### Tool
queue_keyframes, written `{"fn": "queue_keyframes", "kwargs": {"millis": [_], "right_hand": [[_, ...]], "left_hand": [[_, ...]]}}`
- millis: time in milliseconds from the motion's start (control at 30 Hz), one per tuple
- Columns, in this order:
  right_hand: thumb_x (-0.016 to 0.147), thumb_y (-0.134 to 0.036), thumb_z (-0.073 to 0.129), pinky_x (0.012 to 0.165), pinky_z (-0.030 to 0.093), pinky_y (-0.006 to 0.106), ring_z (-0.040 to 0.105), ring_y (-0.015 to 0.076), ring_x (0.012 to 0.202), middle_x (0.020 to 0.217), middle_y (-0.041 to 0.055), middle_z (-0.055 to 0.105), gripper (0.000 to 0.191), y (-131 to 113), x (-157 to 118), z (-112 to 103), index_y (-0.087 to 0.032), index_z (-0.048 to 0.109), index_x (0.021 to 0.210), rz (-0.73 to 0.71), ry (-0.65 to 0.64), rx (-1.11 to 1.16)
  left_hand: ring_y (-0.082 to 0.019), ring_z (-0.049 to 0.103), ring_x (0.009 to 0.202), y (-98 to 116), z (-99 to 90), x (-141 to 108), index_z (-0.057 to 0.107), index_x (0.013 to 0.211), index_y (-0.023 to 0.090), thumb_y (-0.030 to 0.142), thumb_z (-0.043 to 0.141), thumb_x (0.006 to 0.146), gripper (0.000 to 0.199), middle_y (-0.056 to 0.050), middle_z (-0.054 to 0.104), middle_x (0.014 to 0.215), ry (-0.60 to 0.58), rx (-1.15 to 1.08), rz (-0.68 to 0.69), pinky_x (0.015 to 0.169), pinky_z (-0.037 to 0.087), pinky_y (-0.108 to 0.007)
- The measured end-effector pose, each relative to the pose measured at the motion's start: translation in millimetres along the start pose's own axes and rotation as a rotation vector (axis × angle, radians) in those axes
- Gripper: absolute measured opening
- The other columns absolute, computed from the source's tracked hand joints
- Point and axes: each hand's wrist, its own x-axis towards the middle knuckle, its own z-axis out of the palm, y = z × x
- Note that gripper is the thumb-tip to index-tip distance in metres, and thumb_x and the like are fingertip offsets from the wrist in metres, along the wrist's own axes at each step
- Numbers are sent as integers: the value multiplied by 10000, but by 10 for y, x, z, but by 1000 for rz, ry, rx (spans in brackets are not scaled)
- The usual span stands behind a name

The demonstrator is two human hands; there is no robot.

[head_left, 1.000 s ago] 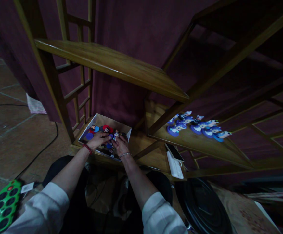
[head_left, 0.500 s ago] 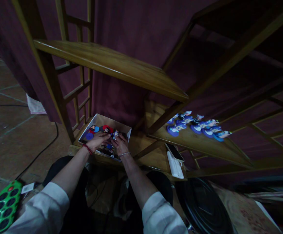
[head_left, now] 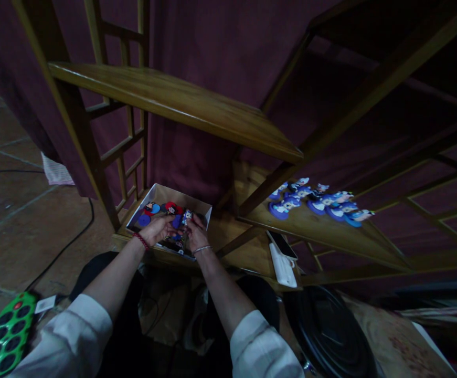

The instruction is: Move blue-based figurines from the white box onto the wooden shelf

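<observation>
Both my hands are over an open white box (head_left: pixel 155 190) of small painted figurines. A small figurine (head_left: pixel 188 215) with a pale face and dark hair is pinched in the fingers of my right hand (head_left: pixel 197 234). My left hand (head_left: pixel 158 230), a red beaded bracelet at its wrist, has its fingers closed at a round purple base (head_left: pixel 177 221) beside that figurine; whether the two are one piece I cannot tell. Farther back in the box lie a red-capped figurine (head_left: pixel 172 208), a figurine with a light blue part (head_left: pixel 151 208) and a purple disc (head_left: pixel 144 220).
Several figurines on purple and blue bases (head_left: pixel 285 207) stand on the wooden shelf (head_left: pixel 310 231) to the right. Below it lie a phone (head_left: pixel 282 245) and a white case (head_left: pixel 282 268). A higher wooden shelf (head_left: pixel 173 100) overhangs the box. A black round-lidded container (head_left: pixel 326 331) stands lower right.
The purple base has come up into view between my hands, and the figurine has turned a little. My fingers have closed in. The box has stayed put.
</observation>
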Motion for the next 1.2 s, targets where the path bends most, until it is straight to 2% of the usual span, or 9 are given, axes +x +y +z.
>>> {"fn": "queue_keyframes", "kwargs": {"millis": [100,233,400,600,833,1000,1200], "right_hand": [[572,-190,666,442,405,155,485,37,463,633,-59,620,324,-27,-25,-16,-209,624,893,-26,-52,-15],[575,-180,661,467,411,142,524,40,509,652,-57,623,338,-53,-24,-57,-212,617,908,-39,-59,-23],[542,-160,684,513,449,161,581,75,590,691,-35,645,303,-63,-5,-109,-189,611,835,-4,-40,-25],[510,-176,713,515,459,184,599,101,594,680,-23,645,299,-37,23,-137,-176,593,784,19,-16,-26],[515,-207,717,465,395,134,516,43,532,664,-60,607,307,-7,43,-134,-185,612,802,-95,-12,-111],[528,-235,712,493,403,143,533,64,610,731,-52,614,408,-38,19,-132,-221,607,922,-150,-86,-151],[546,-247,695,550,430,169,550,88,660,768,-29,631,370,-71,-11,-122,-204,610,904,-189,-114,-192]], "left_hand": [[-143,593,550,12,4,0,557,732,102,229,440,782,180,-89,633,632,-31,-28,-21,514,440,-232],[-139,590,540,10,5,15,572,740,97,218,431,780,190,-92,640,648,6,-1,-31,497,429,-225],[-128,581,541,-4,12,29,575,757,106,167,470,757,121,-76,641,664,59,-34,-2,571,458,-244],[-121,586,612,-14,32,38,544,740,111,98,478,754,69,-69,625,680,59,-143,-6,643,487,-266],[-133,595,715,-23,50,37,532,712,106,41,443,771,125,-70,617,721,2,-215,35,719,502,-312],[-134,600,727,-22,59,17,535,754,109,31,469,757,103,-60,617,752,-21,-212,73,736,501,-332],[-138,606,727,-22,65,13,531,790,107,18,489,746,108,-62,621,762,-19,-235,82,738,506,-335]]}}
